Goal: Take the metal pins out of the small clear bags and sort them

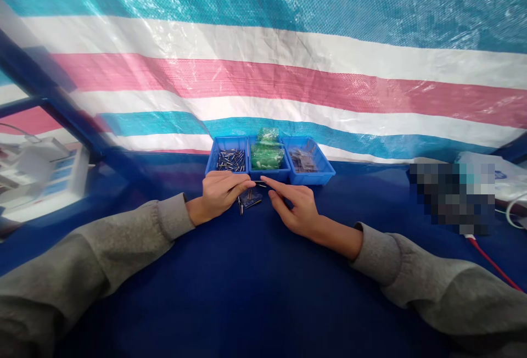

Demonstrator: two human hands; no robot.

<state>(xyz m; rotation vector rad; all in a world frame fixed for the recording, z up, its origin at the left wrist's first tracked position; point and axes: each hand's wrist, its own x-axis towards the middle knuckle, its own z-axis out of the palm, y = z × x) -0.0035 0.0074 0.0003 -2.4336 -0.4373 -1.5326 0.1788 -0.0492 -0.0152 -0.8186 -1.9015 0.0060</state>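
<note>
My left hand [225, 190] is closed in a pinch, thumb against fingers, in front of the blue bins. A thin, shiny metal piece [260, 182] sticks out from its fingertips; its exact kind is too small to tell. Opposite, my right hand [297, 207] stretches its index finger to the far end of that piece, its thumb held apart below. Under the fingertips, a small clear plastic bag [252, 199] lies on the blue table [247, 292] with several slim metal pins that look like rivets [241, 206]. The left hand partly covers the front of the left bin.
Three blue bins stand side by side: one with metal pins [231, 159], one with green plastic packets [267, 156], one with small clear bags [303, 160]. A striped tarp [263, 78] hangs behind. White power strips [53, 177] lie left; a blurred dark object [457, 199] and red cable [494, 264] lie right.
</note>
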